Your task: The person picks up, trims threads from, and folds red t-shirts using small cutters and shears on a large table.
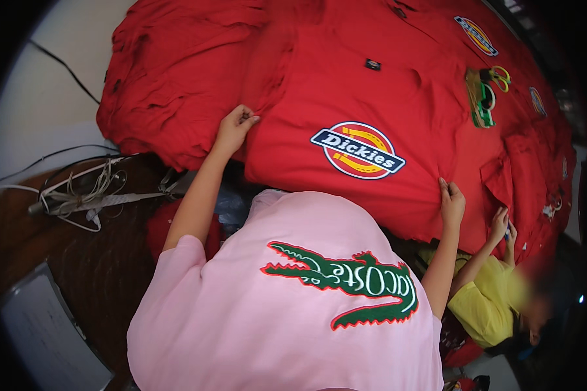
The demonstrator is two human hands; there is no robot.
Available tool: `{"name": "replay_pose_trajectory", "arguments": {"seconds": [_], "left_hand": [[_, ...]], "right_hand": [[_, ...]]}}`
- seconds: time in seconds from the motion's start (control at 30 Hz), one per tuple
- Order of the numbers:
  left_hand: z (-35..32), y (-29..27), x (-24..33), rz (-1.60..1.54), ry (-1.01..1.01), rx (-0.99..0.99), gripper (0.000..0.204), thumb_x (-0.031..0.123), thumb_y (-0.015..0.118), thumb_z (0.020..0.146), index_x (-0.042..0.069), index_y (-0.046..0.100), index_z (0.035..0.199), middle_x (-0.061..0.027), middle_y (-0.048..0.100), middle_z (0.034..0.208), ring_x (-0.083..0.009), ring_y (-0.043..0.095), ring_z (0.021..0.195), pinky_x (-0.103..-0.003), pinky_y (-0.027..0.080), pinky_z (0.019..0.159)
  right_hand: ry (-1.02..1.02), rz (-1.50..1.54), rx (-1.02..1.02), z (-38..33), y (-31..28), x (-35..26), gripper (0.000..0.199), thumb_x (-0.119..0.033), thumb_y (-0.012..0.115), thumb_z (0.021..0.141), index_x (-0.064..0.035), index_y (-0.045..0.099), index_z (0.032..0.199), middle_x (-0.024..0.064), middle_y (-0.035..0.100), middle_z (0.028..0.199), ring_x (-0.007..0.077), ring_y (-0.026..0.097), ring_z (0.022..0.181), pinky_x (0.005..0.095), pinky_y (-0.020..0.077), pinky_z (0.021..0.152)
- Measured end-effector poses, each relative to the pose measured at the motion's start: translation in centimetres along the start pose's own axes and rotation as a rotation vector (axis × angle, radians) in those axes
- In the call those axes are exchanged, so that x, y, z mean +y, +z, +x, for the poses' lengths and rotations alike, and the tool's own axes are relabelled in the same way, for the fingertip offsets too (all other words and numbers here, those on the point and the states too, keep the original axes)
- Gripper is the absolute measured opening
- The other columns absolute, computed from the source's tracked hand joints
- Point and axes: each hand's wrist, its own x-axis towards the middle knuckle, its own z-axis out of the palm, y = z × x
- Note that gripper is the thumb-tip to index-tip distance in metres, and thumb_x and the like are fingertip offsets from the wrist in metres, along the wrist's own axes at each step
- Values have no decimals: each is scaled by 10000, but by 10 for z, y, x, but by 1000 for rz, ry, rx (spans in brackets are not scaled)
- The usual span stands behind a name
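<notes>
A red shirt (284,140) lies spread in front of me, with a round yellow, red and dark blue logo (359,150) on it. A small dark label (372,64) sits farther up on the fabric. My left hand (238,125) pinches the shirt at its left edge, fingertips together. At the near right edge, my right hand (452,201) grips the cloth between thumb and fingers. The fabric between both hands looks fairly flat. What lies beneath the shirt is hidden.
More red garments (176,65) are heaped at left and right. Yellow-handled scissors (500,78) and a green tape dispenser (481,107) rest on the right. Tangled cables (91,189) lie lower left. A co-worker in yellow (486,303) handles red cloth at right.
</notes>
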Motion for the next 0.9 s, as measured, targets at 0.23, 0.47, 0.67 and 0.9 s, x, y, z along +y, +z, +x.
{"name": "replay_pose_trajectory", "arguments": {"seconds": [0.23, 0.47, 0.67, 0.9], "left_hand": [[-26, 19, 49, 291, 326, 98, 203, 108, 759, 917, 11, 686, 1081, -84, 664, 1032, -172, 654, 838, -304, 532, 779], [-20, 32, 62, 226, 147, -348, 320, 253, 755, 914, 7, 603, 1049, -189, 625, 846, -356, 651, 767, -446, 523, 729], [12, -28, 62, 794, 394, -339, 415, 422, 747, 911, 77, 593, 1083, -157, 718, 888, -410, 709, 859, -492, 540, 816], [4, -20, 45, 788, 233, -232, 319, 240, 785, 891, 61, 612, 1091, -148, 696, 1084, -341, 669, 1072, -460, 525, 882]], "right_hand": [[65, 670, 153, -18, 54, 48, 269, -238, 703, 1012, 21, 701, 941, -11, 649, 820, 88, 553, 774, 271, 485, 734], [110, 701, 29, -15, 53, 78, 152, -155, 705, 998, -4, 709, 1016, -4, 680, 941, 84, 593, 920, 234, 469, 876], [295, 716, -109, -12, 34, 53, 123, -180, 733, 986, -61, 735, 1020, -75, 628, 833, 19, 486, 653, 200, 372, 581], [319, 744, -115, -16, 26, 45, 139, -209, 756, 971, -82, 738, 1025, -123, 513, 668, -1, 368, 527, 211, 256, 492]]}}
